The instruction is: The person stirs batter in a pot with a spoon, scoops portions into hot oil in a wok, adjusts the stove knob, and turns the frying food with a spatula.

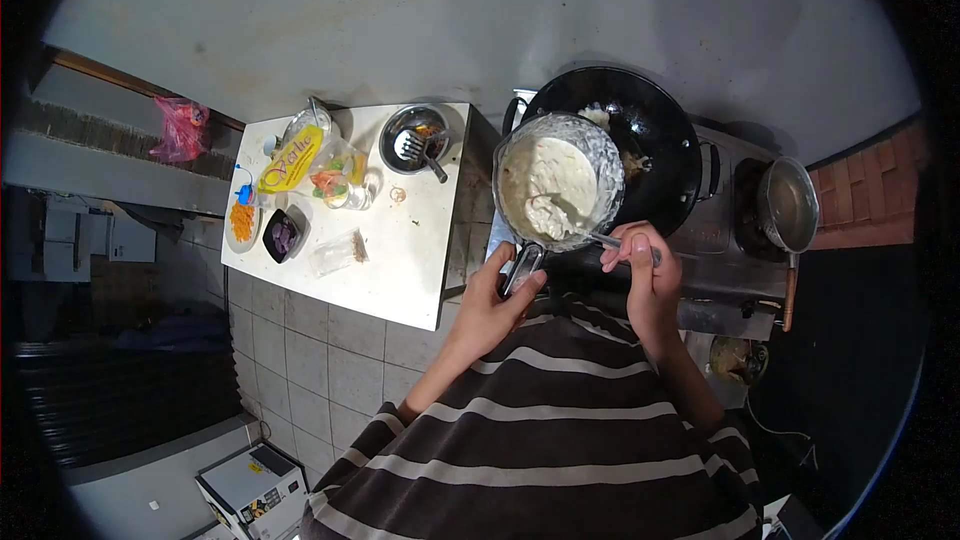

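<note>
My left hand (492,306) is closed around the handle of a round pot (612,162) with batter-smeared inner walls. Thick, pale batter (555,175) fills its bottom. In my right hand (648,270) is the metal handle of a spoon (610,240), whose bowl end is down in the batter. The pot is held over the near left part of a large black wok (655,105). Inside the wok lie a white lump of batter (594,116) and a browner piece (633,164), partly hidden behind the pot's rim.
A saucepan (787,202) with a wooden handle sits on the stove's right side. On the white table (400,280) to the left are a bowl with a slotted turner (410,145), a yellow bag (292,160), a plate of orange shreds (242,223) and a black dish (282,236).
</note>
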`<action>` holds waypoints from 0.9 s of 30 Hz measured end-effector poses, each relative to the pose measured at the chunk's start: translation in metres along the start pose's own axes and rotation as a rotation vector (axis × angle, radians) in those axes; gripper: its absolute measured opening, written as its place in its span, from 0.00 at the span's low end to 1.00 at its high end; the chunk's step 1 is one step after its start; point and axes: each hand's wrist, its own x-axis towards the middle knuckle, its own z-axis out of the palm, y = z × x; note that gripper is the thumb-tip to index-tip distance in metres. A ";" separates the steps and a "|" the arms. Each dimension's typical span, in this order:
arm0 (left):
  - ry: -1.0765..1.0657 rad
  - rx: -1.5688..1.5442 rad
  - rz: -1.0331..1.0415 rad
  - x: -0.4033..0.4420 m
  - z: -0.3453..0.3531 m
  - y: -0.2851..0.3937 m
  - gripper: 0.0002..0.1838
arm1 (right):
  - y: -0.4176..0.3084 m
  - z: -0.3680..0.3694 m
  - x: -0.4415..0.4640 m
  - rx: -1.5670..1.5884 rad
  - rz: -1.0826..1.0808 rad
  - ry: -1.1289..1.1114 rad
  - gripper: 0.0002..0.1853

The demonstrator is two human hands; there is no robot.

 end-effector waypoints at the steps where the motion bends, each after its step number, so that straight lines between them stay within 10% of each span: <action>1: 0.007 0.039 -0.002 0.001 -0.001 -0.003 0.13 | 0.001 0.001 0.000 0.064 0.085 0.035 0.17; 5: 0.078 0.249 0.240 0.005 -0.001 -0.024 0.15 | 0.010 0.001 0.004 0.320 0.310 0.110 0.17; 27: 0.094 -0.135 -0.039 -0.004 -0.035 -0.005 0.10 | 0.008 -0.043 0.049 0.463 0.250 0.056 0.14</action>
